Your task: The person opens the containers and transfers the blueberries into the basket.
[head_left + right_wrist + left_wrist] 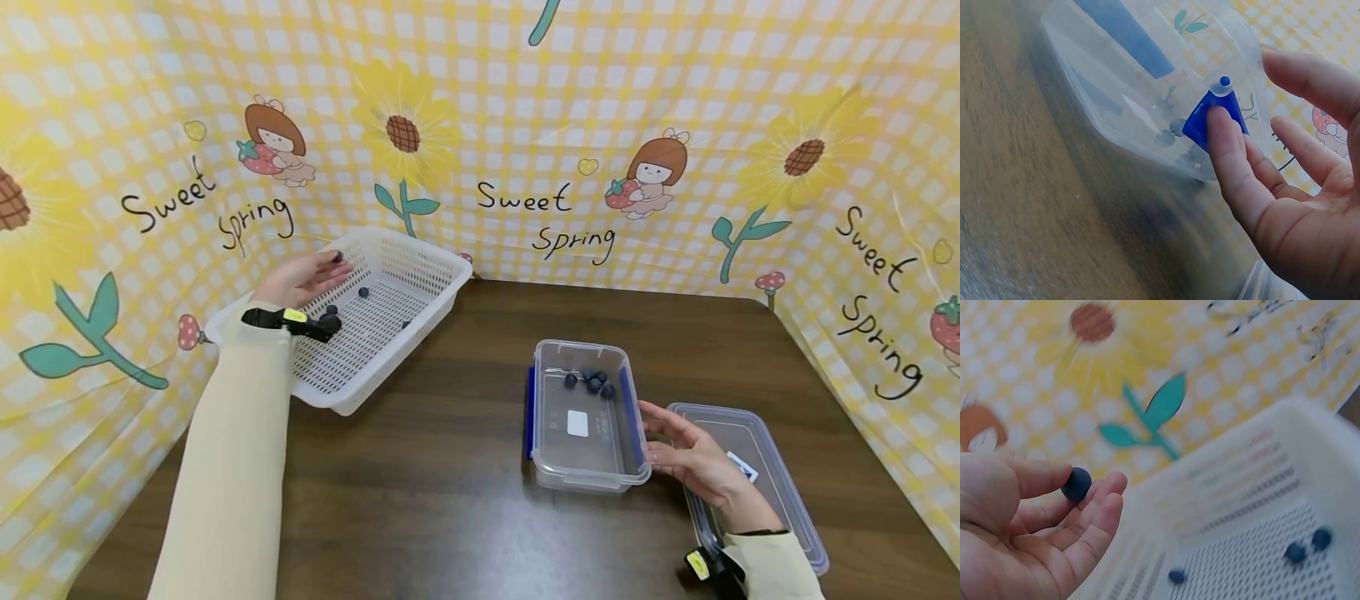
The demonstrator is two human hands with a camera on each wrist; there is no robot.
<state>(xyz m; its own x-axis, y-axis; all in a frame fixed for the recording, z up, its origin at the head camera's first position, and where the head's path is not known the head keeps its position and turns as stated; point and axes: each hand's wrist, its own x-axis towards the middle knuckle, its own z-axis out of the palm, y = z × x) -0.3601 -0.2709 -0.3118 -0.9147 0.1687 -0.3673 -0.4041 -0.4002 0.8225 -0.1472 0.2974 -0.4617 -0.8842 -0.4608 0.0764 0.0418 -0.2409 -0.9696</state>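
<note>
In the left wrist view, my left hand (1041, 531) pinches a blueberry (1076, 484) between thumb and fingers. It is above the white plastic basket (397, 367), near the basket's far left side, where several blueberries (363, 292) lie on the slatted bottom. My right hand (693, 462) touches the right side of a clear plastic box (555, 458) with its fingers fairly straight. From the right wrist, one digit rests on the box's blue latch (1200, 125). Several blueberries (595, 386) sit inside the box, toward its far end.
A clear lid (780, 492) lies on the brown table (420, 500) to the right of the box, partly beneath my right forearm. Behind the table hangs a yellow checked cloth (525, 108) printed with flowers. Bare table separates basket and box.
</note>
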